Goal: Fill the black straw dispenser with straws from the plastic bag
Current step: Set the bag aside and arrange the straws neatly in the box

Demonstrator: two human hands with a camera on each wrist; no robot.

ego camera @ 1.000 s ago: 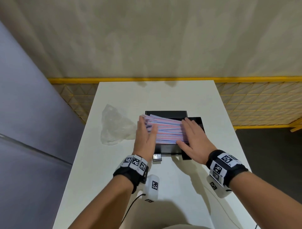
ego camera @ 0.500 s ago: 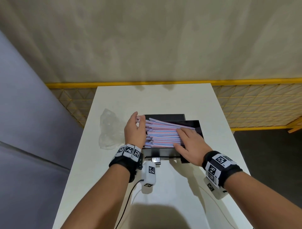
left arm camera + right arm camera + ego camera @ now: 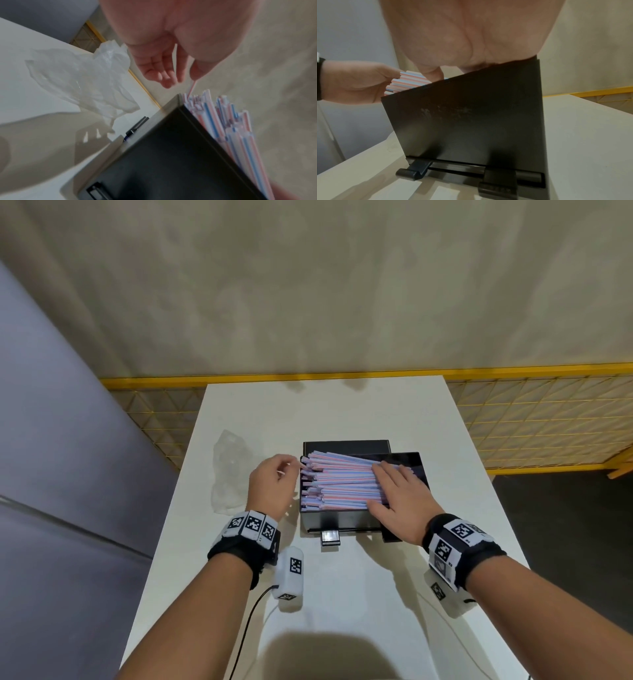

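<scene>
A white table [image 3: 342, 419] stands against a pale wall, with a yellow mesh barrier [image 3: 534, 422] behind it. On it sits the black straw dispenser [image 3: 342, 520], open at the top and heaped with striped straws [image 3: 342, 482] that lie crosswise and slant above the rim. The right hand [image 3: 399, 499] lies flat on the right end of the pile, fingers straight and pressing down. The left hand [image 3: 270, 486] is at the left end, where thumb and forefinger pinch the tip of a single straw [image 3: 192, 88] sticking out of the pile; the other fingers hang loose. To do this step well, the person should probably guide that stray straw level with the rest while the right palm keeps the stack from sliding, then tap both ends flush so that all settle below the rim. The crumpled plastic bag [image 3: 229, 470] lies on the table left of the dispenser, seemingly empty. A black panel [image 3: 411, 460], perhaps the lid, leans at the dispenser's right, close under the right hand.
</scene>
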